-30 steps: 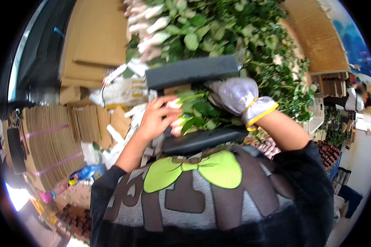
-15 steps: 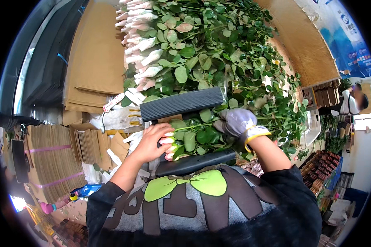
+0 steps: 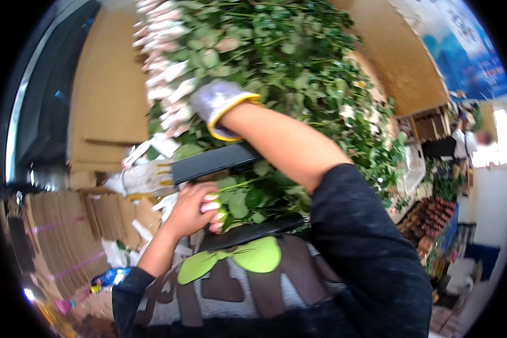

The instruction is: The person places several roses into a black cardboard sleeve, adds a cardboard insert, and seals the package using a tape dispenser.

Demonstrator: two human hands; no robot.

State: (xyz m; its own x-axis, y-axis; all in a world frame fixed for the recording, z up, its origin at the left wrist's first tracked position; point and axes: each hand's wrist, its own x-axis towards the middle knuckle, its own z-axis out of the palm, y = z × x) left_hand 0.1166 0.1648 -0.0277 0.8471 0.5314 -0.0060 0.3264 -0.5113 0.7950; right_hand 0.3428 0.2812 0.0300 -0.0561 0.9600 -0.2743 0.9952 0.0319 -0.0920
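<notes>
My left hand (image 3: 191, 210) is bare, with its fingers closed round pink-and-white rose heads (image 3: 211, 207) at the near end of the work area. Their green stems and leaves (image 3: 248, 198) lie to the right, between a black ribbed bar (image 3: 217, 162) and a black padded bar (image 3: 259, 230). Beyond the ribbed bar, my right hand (image 3: 218, 106) wears a grey-purple glove with a yellow cuff. It reaches over the big heap of leafy roses (image 3: 287, 73), next to rose heads in white mesh sleeves (image 3: 166, 73). Motion blurs this glove, and its fingers are hidden.
A pale work glove (image 3: 143, 178) lies left of the ribbed bar. Flat cardboard sheets (image 3: 110, 84) stand at the far left, with strapped cardboard stacks (image 3: 62, 236) nearer. A cardboard panel (image 3: 400, 62) borders the roses on the right. Another person (image 3: 462, 141) is in the right background.
My right hand has left the stems between the bars and swung up and left to the sleeved rose heads. My left hand keeps hold of the roses. The whole view has shifted slightly.
</notes>
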